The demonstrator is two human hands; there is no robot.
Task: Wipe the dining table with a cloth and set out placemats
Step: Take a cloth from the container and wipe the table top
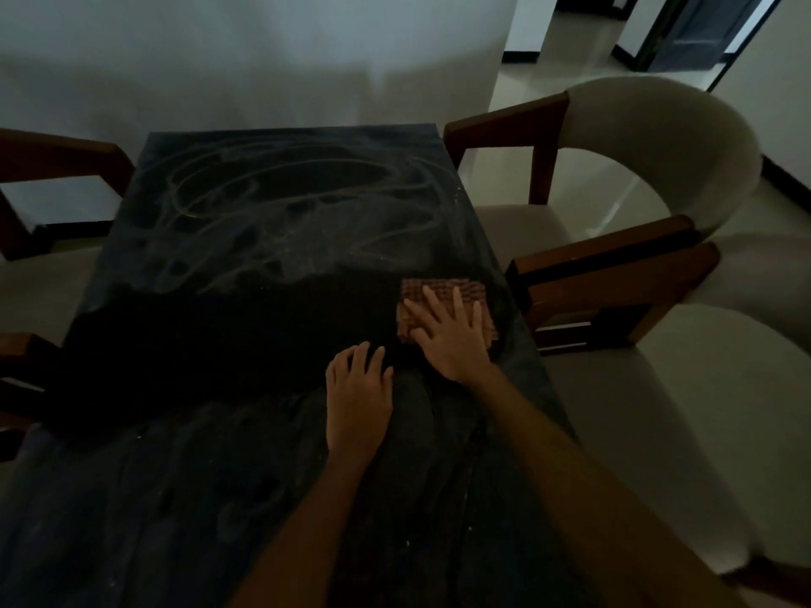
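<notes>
A dark dining table (245, 239) fills the middle of the view, its far half streaked with pale swirling marks. A folded brown checked cloth (456, 288) lies near the table's right edge. My right hand (452, 333) presses flat on the cloth with its fingers spread. My left hand (357, 401) rests on the bare tabletop just left of it, fingertips slightly bent, holding nothing. No placemat is in view.
A wooden armchair with a pale curved back (649, 177) stands close to the table's right side. A second chair seat (684, 414) lies nearer me on the right. Wooden chair arms (57, 164) show at the left. A white wall is behind.
</notes>
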